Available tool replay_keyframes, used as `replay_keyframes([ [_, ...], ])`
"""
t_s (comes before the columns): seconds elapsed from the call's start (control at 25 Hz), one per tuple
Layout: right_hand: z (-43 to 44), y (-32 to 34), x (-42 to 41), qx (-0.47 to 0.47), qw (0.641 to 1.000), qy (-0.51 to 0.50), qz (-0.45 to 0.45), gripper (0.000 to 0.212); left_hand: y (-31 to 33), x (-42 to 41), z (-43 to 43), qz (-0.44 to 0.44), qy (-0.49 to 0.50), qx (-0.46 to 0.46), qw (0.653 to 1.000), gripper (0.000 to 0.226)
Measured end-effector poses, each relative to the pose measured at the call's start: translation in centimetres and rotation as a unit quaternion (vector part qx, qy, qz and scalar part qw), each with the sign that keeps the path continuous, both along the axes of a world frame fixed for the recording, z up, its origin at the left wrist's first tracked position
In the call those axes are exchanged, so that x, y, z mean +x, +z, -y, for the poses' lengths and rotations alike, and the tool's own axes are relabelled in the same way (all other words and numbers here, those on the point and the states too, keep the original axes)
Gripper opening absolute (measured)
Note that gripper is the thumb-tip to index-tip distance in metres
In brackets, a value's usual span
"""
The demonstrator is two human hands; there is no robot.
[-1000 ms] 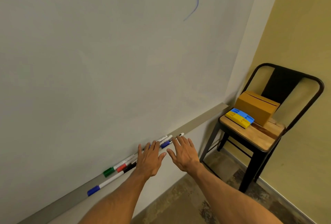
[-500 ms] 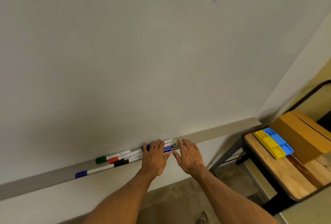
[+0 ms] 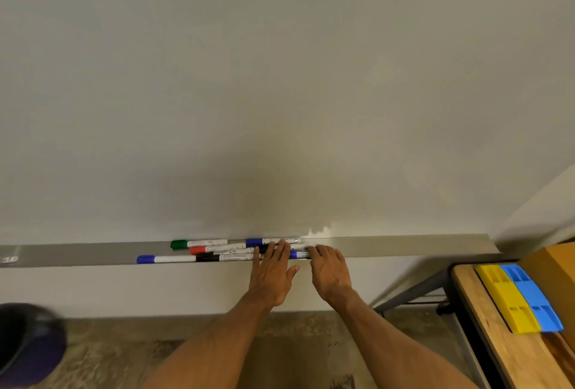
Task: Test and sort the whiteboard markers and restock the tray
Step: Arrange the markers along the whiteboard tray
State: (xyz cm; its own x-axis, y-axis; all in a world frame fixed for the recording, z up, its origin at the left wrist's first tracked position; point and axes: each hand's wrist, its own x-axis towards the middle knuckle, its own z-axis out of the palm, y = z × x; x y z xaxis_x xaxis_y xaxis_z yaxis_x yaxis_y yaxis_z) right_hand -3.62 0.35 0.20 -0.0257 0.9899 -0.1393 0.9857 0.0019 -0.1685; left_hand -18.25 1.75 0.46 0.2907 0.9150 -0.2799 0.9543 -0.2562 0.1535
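Your whiteboard (image 3: 280,77) above the tray (image 3: 404,245): smooth, faint sheen, soft glare patch just over it. The tray looks like grey satin sheet metal. The markers (image 3: 217,247) in it have smooth white plastic barrels and coloured plastic caps. Right of the tray: wood seat (image 3: 485,335) with visible grain on a black metal frame (image 3: 413,292); yellow block (image 3: 510,301) and blue block (image 3: 532,292), moulded matt plastic; cardboard box (image 3: 553,267), matt brown. Below the tray the floor (image 3: 109,354) is rough, mottled concrete. Dark bin (image 3: 28,345), lower left of the tray: glossy.
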Motion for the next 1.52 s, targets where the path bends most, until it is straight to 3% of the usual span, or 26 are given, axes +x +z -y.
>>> replay_keyframes([
  [0.48,-0.6,1.3,1.2,0.061,0.998,0.028,0.011,0.041,0.6,-1.2,-0.8,0.041,-0.014,0.037,0.998,0.06],
  [0.8,0.4,4.6,-1.1,0.181,0.975,0.102,-0.081,0.016,3.5,-3.6,-1.6,0.103,-0.027,0.142,0.984,0.025],
  [1.04,-0.7,8.8,-3.4,0.147,0.965,0.184,-0.114,0.029,6.1,-5.0,-1.4,0.122,-0.069,0.202,0.969,0.019],
  [1.24,-0.6,10.6,-4.0,0.126,0.967,0.2,-0.096,0.021,9.5,-5.9,-1.5,0.039,-0.096,0.246,0.964,0.023],
  [1.52,0.2,13.3,-4.8,0.205,0.959,0.184,-0.066,0.051,12.6,-7.1,-1.2,-0.027,-0.13,0.297,0.946,0.028],
])
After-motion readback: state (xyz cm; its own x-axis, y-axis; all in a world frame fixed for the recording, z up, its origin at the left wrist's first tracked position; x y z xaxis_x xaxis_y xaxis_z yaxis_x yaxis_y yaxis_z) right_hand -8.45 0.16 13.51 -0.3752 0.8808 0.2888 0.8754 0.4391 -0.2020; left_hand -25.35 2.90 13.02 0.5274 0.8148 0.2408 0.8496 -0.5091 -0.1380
